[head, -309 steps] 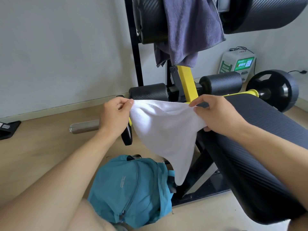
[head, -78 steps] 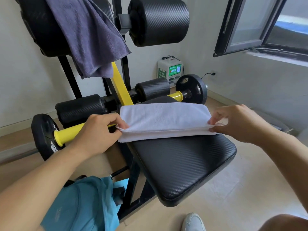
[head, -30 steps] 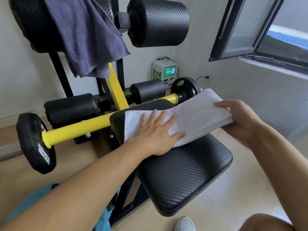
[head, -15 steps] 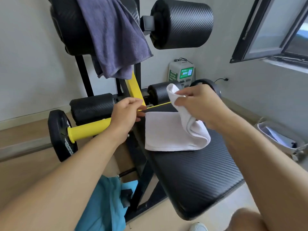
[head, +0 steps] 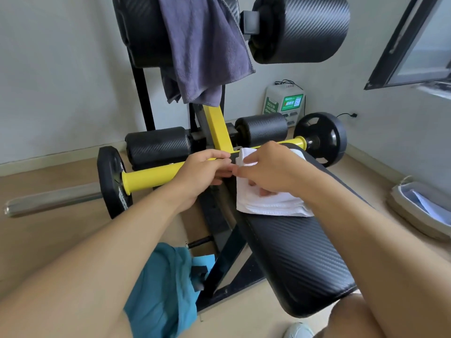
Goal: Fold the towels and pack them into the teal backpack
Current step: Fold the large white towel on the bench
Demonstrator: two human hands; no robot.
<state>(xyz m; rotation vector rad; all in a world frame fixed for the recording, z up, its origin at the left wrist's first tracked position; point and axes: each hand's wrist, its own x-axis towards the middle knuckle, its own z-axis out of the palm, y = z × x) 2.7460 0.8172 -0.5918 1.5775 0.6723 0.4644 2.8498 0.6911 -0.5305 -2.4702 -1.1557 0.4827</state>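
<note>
We see the white towel (head: 266, 203) lying folded into a thick, layered rectangle on the far end of the black bench pad (head: 300, 252), its near edge showing several stacked layers and its left edge running along the pad's left edge. Our right hand (head: 271, 170) sits on top of the towel, fingers curled down onto the cloth and gripping a bunched fold at the towel's far left corner. Our left hand (head: 202, 170) is just beside that same corner, off the left edge of the pad, with its fingers curled toward the towel's edge and touching the fingertips of the right hand; we cannot tell whether it actually pinches the cloth. A second, grey towel (head: 202, 50) hangs draped over the large black roller pad (head: 141, 30) high on the bench frame, well apart from both hands. The teal backpack (head: 166, 289) lies on the floor below the left edge of the bench pad, partly hidden behind our left forearm. A yellow bar (head: 151, 178) with a black weight plate (head: 112, 184) sticks out to the left behind the left hand.
</note>
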